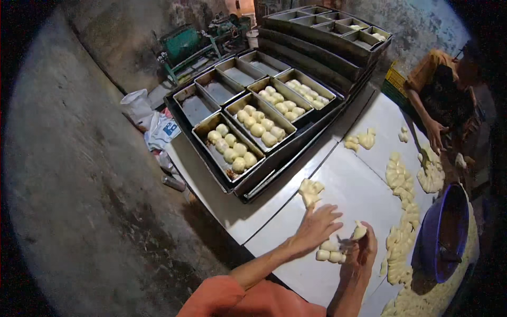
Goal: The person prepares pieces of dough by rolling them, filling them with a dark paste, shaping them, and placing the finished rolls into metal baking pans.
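Observation:
Over the white table [364, 185], my left hand [317, 227] hovers palm down, fingers spread and nothing in them. Just to its right, my right hand [366, 245] is curled round a small piece of dough [359, 231], which pokes out between thumb and fingers. Several small dough balls [330, 255] sit close together on the tabletop between my wrists, partly hidden by the right hand. Beyond my left fingertips lies a loose lump of pale dough [310, 190].
A dark tray of loaf tins [261, 124], some with dough balls, stands at the table's far left, with stacked trays [322, 39] behind. Dough strips [401, 211] and a purple basin [446, 235] are at right. Across the table, a co-worker's hand [436, 134] is near dough.

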{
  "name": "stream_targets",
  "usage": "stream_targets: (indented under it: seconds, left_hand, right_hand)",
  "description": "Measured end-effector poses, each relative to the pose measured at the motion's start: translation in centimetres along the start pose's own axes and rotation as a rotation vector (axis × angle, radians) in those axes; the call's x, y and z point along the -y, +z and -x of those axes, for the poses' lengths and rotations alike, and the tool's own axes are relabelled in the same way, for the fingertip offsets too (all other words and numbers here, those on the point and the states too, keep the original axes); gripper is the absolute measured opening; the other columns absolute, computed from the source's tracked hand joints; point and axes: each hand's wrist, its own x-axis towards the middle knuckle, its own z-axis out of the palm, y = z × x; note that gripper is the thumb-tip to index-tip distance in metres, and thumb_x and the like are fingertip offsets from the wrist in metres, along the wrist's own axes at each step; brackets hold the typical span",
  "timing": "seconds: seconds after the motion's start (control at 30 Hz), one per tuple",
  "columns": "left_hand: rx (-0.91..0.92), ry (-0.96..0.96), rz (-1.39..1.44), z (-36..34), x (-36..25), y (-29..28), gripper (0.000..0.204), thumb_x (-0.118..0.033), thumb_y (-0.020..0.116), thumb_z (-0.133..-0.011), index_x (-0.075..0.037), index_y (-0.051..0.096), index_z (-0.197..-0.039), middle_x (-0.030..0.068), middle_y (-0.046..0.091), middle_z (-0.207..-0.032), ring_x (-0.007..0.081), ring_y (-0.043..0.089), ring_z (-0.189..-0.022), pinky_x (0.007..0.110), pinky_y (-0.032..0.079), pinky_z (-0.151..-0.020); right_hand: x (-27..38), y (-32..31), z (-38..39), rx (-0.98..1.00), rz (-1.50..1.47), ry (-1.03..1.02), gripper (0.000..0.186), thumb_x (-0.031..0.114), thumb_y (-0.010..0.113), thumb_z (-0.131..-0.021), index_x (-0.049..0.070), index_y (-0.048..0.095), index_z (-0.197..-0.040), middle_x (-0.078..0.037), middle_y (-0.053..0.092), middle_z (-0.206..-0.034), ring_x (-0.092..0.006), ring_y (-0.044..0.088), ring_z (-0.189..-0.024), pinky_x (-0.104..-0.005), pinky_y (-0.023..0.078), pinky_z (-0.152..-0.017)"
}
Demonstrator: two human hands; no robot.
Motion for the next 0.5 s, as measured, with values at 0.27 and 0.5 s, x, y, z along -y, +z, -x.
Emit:
stream_targets:
  seconds: [0.27,0.5]
  left_hand:
    - [0.206,-0.078,0.471,-0.4,-5.7,-0.3,0.037,-0.032,0.071,-0.092,-0.002,0.073,-0.113,0.0178,0.075,-0.098,0.0296,0.072,-0.088,0.037,0.056,-0.079]
    - [0.477,-0.263,0.542,-0.4,-9.0,-0.2,0.028,-0.024,0.064,-0.099,-0.002,0.071,-0.114,0.0087,0.073,-0.086,0.0164,0.065,-0.072,0.033,0.051,-0.066]
  right_hand:
    - [1.1,-1.6,1.6,0.073,-0.117,0.127,0.041,0.012,0.061,-0.096,0.000,0.048,-0.133,-0.014,0.067,-0.105,-0.0193,0.067,-0.087,-0.0343,0.059,-0.075]
    - [2.5,-3.4,3.4,-0.038,0.035,0.179,0.037,0.010,0.063,-0.093,-0.001,0.056,-0.128,-0.013,0.060,-0.120,-0.0180,0.062,-0.098,-0.0305,0.056,-0.077]
